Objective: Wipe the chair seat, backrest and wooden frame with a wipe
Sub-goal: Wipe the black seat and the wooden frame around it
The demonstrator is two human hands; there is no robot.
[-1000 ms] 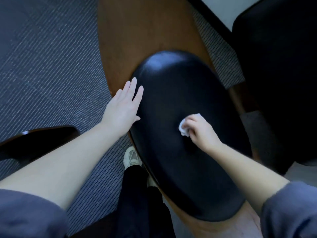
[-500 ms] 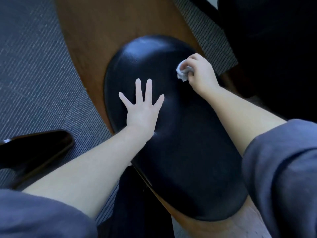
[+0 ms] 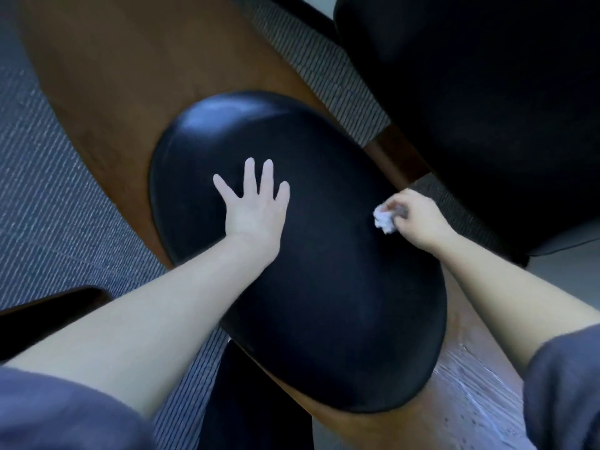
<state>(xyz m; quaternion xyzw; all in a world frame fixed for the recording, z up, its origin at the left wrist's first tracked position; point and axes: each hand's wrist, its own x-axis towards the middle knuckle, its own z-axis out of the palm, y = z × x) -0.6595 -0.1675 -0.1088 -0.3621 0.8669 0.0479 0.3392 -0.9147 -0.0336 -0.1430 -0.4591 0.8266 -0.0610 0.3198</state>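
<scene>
From the head camera, looking straight down: the left hand [image 3: 255, 209] lies flat on the black cushion [image 3: 308, 271], fingers straight and fanned out, palm down on the upper middle of the padding, holding nothing. Over on the right, the right hand [image 3: 418, 219] has its fingers curled tight round a crumpled white wipe [image 3: 383, 220]. The wad sticks out from the fingertips and sits right at the cushion's right-hand edge, touching the black surface there. The cushion is a glossy rounded oval with a pale sheen near its far end. It rests on the wooden frame [image 3: 107, 86], a broad brown board that runs out beyond it at the top left and again at the bottom right, where the wood shows pale streaks. Striped grey carpet [image 3: 48, 196] spreads out on the left and shows again past the frame at the top. A second dark chair [image 3: 470, 108] fills the upper right corner, well apart from both hands. Blue-grey sleeves [image 3: 58, 414] are pushed up on both forearms. A dark trouser leg [image 3: 256, 404] stands at the bottom centre, just beside the cushion's near edge.
</scene>
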